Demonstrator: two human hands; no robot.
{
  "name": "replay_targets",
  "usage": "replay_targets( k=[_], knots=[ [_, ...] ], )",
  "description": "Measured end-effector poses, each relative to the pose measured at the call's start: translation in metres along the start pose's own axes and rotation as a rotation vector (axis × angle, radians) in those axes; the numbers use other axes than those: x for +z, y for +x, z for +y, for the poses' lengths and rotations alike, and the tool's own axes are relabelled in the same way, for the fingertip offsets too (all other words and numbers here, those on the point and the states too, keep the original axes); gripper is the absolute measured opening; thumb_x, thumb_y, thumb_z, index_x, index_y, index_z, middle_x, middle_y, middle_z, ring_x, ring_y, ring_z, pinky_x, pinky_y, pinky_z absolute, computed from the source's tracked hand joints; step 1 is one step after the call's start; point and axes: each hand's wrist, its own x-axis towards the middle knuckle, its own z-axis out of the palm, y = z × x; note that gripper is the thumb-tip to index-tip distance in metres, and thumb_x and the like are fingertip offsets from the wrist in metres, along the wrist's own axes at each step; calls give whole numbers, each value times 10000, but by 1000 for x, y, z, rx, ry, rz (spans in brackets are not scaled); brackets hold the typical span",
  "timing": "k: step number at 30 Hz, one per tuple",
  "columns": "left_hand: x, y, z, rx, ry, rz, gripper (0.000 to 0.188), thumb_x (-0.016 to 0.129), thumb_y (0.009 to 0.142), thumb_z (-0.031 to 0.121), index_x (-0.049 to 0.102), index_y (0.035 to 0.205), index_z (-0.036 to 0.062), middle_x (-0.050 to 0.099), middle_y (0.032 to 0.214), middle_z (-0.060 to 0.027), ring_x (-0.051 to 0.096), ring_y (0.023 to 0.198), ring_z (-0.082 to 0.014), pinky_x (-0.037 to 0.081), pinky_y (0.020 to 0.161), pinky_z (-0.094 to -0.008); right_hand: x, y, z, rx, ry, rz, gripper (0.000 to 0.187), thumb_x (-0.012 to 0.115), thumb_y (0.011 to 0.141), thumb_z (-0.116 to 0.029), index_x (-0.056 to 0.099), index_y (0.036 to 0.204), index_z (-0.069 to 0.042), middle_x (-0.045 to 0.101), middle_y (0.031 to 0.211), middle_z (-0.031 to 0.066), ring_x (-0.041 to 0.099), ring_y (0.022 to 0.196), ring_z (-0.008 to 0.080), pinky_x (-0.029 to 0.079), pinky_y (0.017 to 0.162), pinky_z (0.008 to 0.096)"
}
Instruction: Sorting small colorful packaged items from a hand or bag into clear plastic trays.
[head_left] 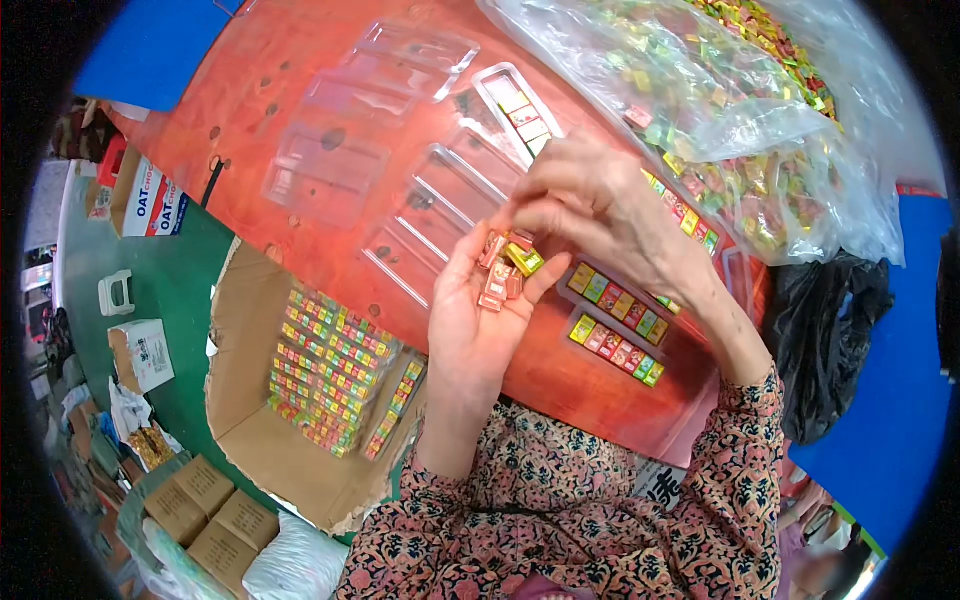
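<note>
My left hand (468,320) is cupped palm up over the red table, holding several small wrapped candies (508,272), mostly red with a yellow one on top. Just above that palm, my right hand (615,205) has its fingers bent together; whether a candy sits between the fingertips is hidden. Behind the right hand lies a narrow see-through tray (487,78) partly lined with candies. Under and beside the right wrist are more strip trays, including a filled candy tray (618,303) and a nearer filled candy tray (616,350), their pieces in neat rows.
See-through plastic trays (440,215) lie left of my hands, others farther back. A large plastic bag (715,125) of loose candies covers the far right. Below the table's left edge stands an open cardboard box (240,400) of packed candy strips. A black bag (830,330) hangs at right.
</note>
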Motion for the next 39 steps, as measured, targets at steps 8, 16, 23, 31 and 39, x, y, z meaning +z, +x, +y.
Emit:
replay_targets(
  k=[8, 16, 23, 31, 39],
  knots=[
    [-4, -2, -6, -9, 48, 61, 313, 346, 962, 207, 494, 1120, -19, 590, 1059, -137, 578, 974, -267, 453, 909, -500, -1, -18, -14, 81, -46, -148, 235, 627, 767, -166, 617, 960, -31, 519, 876, 77, 467, 921, 267, 380, 824, 364],
    [25, -3, -16, 33, 218, 353, 309, 364, 963, 158, 470, 1163, -53, 533, 1120, -217, 560, 970, -280, 524, 800, -364, -19, -14, 9, 361, 371, 129, 130, 643, 793, -104, 640, 868, 3, 606, 748, 61, 572, 730, 126, 456, 655, 259],
    [-10, -8, 3, -98, 115, 105, 216, 509, 912, 126, 548, 1090, 11, 612, 1009, -157, 611, 826, -196, 490, 587, -205, -16, 26, 60, 312, 28, 344, 177, 616, 817, -143, 653, 898, 10, 665, 821, 70, 604, 739, 125, 473, 671, 250],
    [13, -17, 3, 47, 308, 210, 336, 405, 951, 198, 491, 1176, -36, 550, 1155, -213, 566, 1045, -279, 517, 776, -303, 1, 53, 89, 200, -31, 348, 189, 642, 765, -103, 647, 907, 21, 656, 799, 172, 647, 729, 247, 494, 669, 327],
    [15, -15, 4, 40, 266, 142, 410, 326, 964, 208, 410, 1250, -74, 467, 1254, -248, 452, 1184, -366, 432, 964, -418, 3, 58, 85, 196, -67, 266, 182, 605, 811, -127, 646, 946, -14, 646, 843, 116, 627, 771, 223, 477, 683, 313]
  ],
)
